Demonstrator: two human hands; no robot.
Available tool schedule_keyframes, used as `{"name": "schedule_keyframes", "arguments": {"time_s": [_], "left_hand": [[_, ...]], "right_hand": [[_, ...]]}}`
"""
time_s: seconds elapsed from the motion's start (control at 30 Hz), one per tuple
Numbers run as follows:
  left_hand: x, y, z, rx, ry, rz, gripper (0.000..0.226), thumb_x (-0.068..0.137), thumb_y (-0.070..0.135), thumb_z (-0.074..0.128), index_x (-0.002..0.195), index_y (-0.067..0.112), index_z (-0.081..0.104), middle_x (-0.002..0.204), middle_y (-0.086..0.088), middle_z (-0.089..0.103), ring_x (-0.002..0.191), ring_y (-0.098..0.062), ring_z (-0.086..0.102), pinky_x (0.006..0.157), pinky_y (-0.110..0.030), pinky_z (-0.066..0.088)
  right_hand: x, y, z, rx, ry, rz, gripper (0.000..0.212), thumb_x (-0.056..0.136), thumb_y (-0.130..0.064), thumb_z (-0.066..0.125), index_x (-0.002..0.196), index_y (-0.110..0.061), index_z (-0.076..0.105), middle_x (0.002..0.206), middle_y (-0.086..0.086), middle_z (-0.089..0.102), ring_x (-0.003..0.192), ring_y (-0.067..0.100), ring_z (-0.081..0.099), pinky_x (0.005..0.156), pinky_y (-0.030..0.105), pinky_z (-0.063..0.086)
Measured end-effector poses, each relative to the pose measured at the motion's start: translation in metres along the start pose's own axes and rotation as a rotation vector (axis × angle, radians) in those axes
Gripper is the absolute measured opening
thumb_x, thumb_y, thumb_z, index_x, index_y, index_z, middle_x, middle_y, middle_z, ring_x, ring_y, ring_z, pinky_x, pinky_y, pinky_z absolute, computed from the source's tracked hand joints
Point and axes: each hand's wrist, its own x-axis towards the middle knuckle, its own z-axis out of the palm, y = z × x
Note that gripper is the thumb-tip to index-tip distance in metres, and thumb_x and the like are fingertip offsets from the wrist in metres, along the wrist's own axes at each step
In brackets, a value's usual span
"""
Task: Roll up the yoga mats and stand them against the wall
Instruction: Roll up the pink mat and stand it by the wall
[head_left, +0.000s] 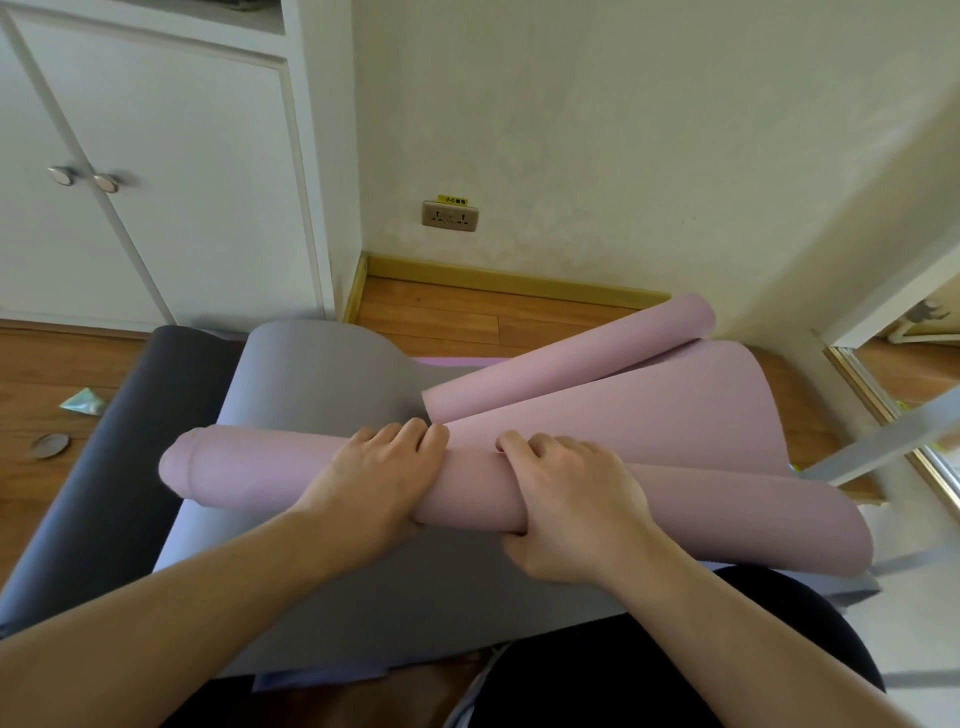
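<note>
Cream walls meet a wooden floor at a yellow-brown skirting board, with a white cupboard on one side and a wall socket low on the wall, well beyond the hands. Both hands clasp a partly rolled pink yoga mat that lies across a grey yoga mat spread on the floor. The left hand lies over the top of the roll, fingers curled down its far side, thumb hidden beneath. The right hand, just beside the left, wraps the roll too: its fingers curl over the top and the thumb hooks under the near side. Out past the left hand the roll runs tight to an uneven end, where an inner layer sticks out a little. Past the right hand the roll flares wide and loose. Beyond the knuckles the unrolled part of the pink mat rises and fans away toward the corner, and its far edge curls into a loose tube of its own. Further out from the left hand's side, a dark grey mat lies alongside the grey one. A small greenish scrap and a round disc lie on the floor past that dark mat. Near the right wrist a dark-clothed knee shows.
</note>
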Motion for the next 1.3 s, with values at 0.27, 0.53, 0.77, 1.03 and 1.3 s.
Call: {"name": "schedule_keyframes", "arguments": {"time_s": [0.27, 0.53, 0.77, 1.03, 1.3], "left_hand": [[-0.004, 0.002, -0.01, -0.152, -0.063, -0.032, 0.053, 0.075, 0.045, 0.072, 0.111, 0.025, 0.039, 0.101, 0.008, 0.061, 0.091, -0.021, 0.064, 0.074, -0.036, 0.05], [-0.005, 0.008, 0.01, -0.057, -0.065, 0.002, 0.071, 0.049, 0.042, 0.092, 0.106, 0.021, 0.056, 0.097, 0.003, 0.058, 0.08, -0.023, 0.063, 0.065, -0.04, 0.057], [0.002, -0.001, -0.011, -0.109, -0.163, -0.051, 0.051, 0.08, 0.042, 0.073, 0.122, 0.026, 0.051, 0.117, 0.006, 0.058, 0.105, -0.021, 0.062, 0.077, -0.036, 0.049], [0.0, -0.028, -0.033, -0.088, -0.137, -0.101, 0.069, 0.068, 0.065, 0.075, 0.128, 0.043, 0.05, 0.124, 0.017, 0.062, 0.109, -0.009, 0.061, 0.094, -0.03, 0.051], [-0.006, -0.043, -0.05, -0.049, -0.176, -0.175, 0.062, 0.067, 0.07, 0.073, 0.12, 0.044, 0.052, 0.113, 0.017, 0.066, 0.1, -0.006, 0.061, 0.094, -0.033, 0.056]], "right_hand": [[0.002, -0.007, 0.01, -0.104, 0.029, -0.011, 0.066, 0.064, -0.047, 0.085, 0.11, -0.02, 0.048, 0.095, 0.005, 0.055, 0.079, 0.028, 0.058, 0.061, 0.038, 0.041], [0.0, -0.002, -0.003, 0.011, -0.055, -0.014, 0.051, 0.079, -0.053, 0.068, 0.115, -0.024, 0.046, 0.101, -0.002, 0.061, 0.091, 0.026, 0.064, 0.069, 0.039, 0.047], [-0.004, -0.018, 0.007, -0.121, -0.018, -0.009, 0.083, 0.064, -0.052, 0.092, 0.126, -0.017, 0.048, 0.108, 0.007, 0.055, 0.091, 0.03, 0.058, 0.078, 0.045, 0.052], [0.005, 0.005, 0.002, -0.084, 0.014, 0.016, 0.059, 0.064, -0.049, 0.078, 0.112, -0.022, 0.055, 0.094, 0.001, 0.065, 0.079, 0.028, 0.067, 0.062, 0.039, 0.052], [0.003, 0.016, -0.003, 0.071, 0.02, 0.115, 0.059, 0.077, -0.06, 0.069, 0.126, -0.036, 0.046, 0.122, -0.01, 0.065, 0.106, 0.022, 0.068, 0.083, 0.04, 0.053]]}}
